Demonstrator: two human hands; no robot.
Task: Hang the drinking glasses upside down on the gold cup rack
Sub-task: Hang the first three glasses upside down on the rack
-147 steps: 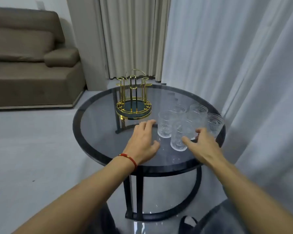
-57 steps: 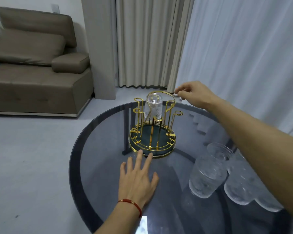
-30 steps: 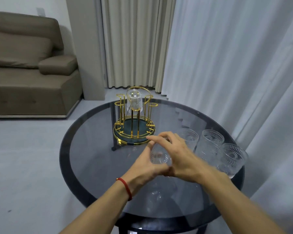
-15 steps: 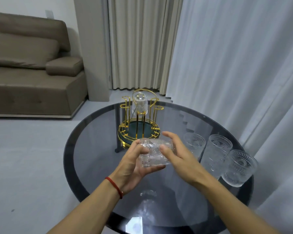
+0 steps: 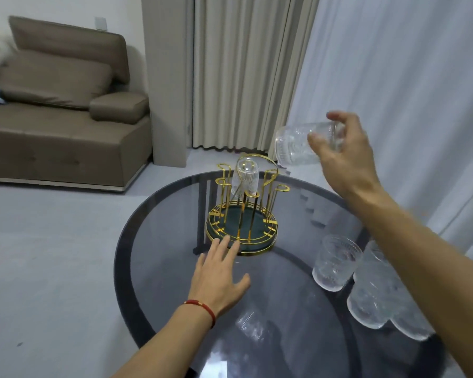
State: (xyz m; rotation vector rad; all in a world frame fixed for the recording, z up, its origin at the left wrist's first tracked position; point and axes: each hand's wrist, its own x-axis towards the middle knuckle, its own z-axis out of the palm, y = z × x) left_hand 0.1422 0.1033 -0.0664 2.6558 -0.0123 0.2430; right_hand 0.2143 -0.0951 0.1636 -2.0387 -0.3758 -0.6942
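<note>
My right hand (image 5: pixel 344 156) grips a glass (image 5: pixel 298 144) tilted sideways above the gold rack (image 5: pixel 242 214). My left hand (image 5: pixel 220 276) lies open, flat on the bench (image 5: pixel 159 268), fingertips near the rack's base.

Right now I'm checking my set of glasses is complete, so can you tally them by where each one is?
Hung upside down on the gold cup rack: 1 glass
Held in the right hand: 1 glass
Standing on the round glass table: 3 glasses, the third partly hidden by the forearm
Total: 5 drinking glasses
</note>
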